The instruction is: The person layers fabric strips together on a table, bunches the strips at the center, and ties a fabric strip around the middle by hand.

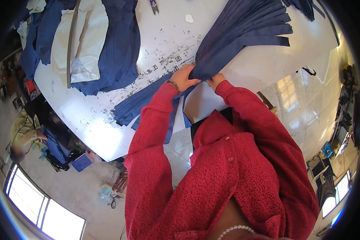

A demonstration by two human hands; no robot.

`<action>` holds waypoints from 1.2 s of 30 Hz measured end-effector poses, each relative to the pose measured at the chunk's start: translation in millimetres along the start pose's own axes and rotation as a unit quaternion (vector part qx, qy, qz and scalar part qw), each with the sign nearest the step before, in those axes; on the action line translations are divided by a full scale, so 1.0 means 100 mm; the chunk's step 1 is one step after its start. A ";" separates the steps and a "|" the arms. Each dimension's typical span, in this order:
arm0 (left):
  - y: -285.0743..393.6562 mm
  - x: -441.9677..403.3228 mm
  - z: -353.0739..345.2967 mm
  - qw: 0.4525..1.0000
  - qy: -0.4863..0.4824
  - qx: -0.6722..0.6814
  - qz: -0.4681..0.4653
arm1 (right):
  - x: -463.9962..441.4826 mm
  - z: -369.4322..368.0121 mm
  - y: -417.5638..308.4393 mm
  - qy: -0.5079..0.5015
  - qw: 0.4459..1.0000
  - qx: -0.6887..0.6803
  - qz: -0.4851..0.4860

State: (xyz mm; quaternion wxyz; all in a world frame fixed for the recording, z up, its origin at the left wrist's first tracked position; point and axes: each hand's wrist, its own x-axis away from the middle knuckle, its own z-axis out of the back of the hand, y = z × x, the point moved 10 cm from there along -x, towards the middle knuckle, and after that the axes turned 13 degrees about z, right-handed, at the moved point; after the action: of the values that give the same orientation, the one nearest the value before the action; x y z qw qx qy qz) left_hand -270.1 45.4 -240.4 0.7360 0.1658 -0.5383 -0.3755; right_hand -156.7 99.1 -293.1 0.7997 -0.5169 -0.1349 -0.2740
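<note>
A bundle of navy blue fabric strips point(236, 38) lies across the white table, gathered narrow in the middle and fanned out at both ends. My left hand point(183, 79) is closed around the gathered part, its thumb pointing right. Close beside it, my right hand point(217, 81) grips the near edge of the same bundle, its fingers partly hidden by the cloth. Several strip ends point(138, 106) spread to the lower left, and some hang over the table's front edge.
On the left of the white table point(160, 40) lie stacked navy cloth pieces point(122, 48) with cream paper patterns point(90, 40) and a dark flat strip point(71, 48) on top. Small snips point(154, 6) and a white scrap point(189, 18) lie at the back. Another person point(26, 130) is at far left.
</note>
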 end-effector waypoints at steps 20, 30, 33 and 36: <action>-0.02 0.02 0.23 0.917 -0.080 -0.371 0.121 | 0.26 -0.16 0.23 -0.109 0.987 -0.082 -0.079; -0.13 0.16 0.29 0.979 -0.175 0.070 0.071 | 0.47 -0.48 0.49 -0.164 0.975 -0.086 -0.119; -0.21 0.24 0.32 0.987 -0.108 0.062 0.105 | 0.79 -0.92 0.74 -0.049 0.813 -0.479 -0.327; -0.18 0.42 0.27 0.996 0.087 -0.015 0.025 | 1.15 -1.07 0.72 -0.043 0.794 -0.443 -0.413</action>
State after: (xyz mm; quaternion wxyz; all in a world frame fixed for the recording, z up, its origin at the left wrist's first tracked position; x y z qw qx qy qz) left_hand -295.9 7.7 -214.0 0.7917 0.1732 -0.4706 -0.3489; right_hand -28.8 -8.7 -336.2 0.2872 -0.7211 -0.2333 -0.5858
